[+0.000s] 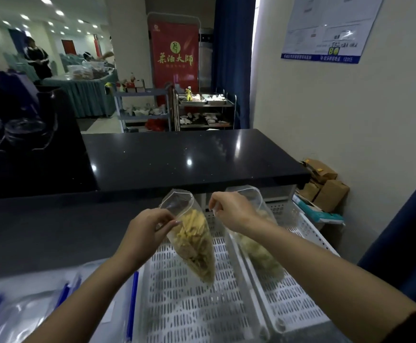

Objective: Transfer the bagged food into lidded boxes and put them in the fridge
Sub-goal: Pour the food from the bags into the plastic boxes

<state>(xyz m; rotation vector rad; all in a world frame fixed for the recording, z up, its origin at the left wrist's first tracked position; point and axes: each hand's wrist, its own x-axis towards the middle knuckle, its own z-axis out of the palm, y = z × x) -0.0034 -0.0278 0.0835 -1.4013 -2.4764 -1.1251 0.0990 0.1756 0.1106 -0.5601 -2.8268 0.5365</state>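
Note:
A clear plastic bag of yellow strip-shaped food hangs above a white slotted basket. My left hand pinches the bag's upper left edge. My right hand pinches something small and clear at the bag's top right; which bag it belongs to is hard to tell. A second clear bag with pale greenish food stands in the right white slotted basket, partly hidden behind my right forearm. Clear lidded boxes with blue clips lie at the lower left, blurred.
A dark counter runs across in front of the baskets. Brown cardboard boxes sit by the right wall. A blue curtain hangs at the right edge. Service carts and a person stand far behind.

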